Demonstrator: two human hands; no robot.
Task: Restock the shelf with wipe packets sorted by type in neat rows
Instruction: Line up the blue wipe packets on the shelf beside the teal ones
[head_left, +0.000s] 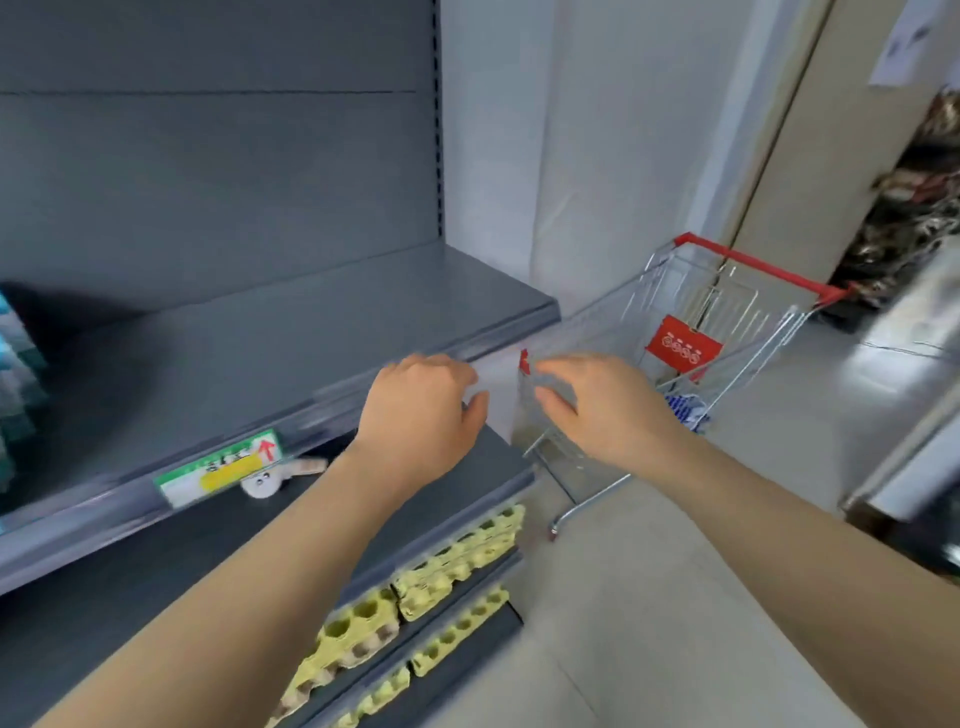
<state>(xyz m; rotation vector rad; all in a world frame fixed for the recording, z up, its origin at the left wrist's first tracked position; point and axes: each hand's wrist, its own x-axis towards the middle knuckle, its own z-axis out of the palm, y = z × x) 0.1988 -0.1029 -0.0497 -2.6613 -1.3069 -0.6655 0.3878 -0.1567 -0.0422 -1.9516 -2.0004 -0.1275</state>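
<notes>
Both hands are empty above the shelf's right end. The left hand (421, 415) hangs with loosely curled fingers at the edge of the grey shelf (311, 332). The right hand (608, 410) is spread toward the shopping cart (753, 312). Blurred teal-and-white wipe packets (15, 374) sit stacked at the shelf's far left, and a blue-and-white packet (685, 410) lies in the cart.

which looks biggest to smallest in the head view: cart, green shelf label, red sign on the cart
cart, clearly largest
green shelf label
red sign
The label is nearer the camera, so those two are unsure.
</notes>
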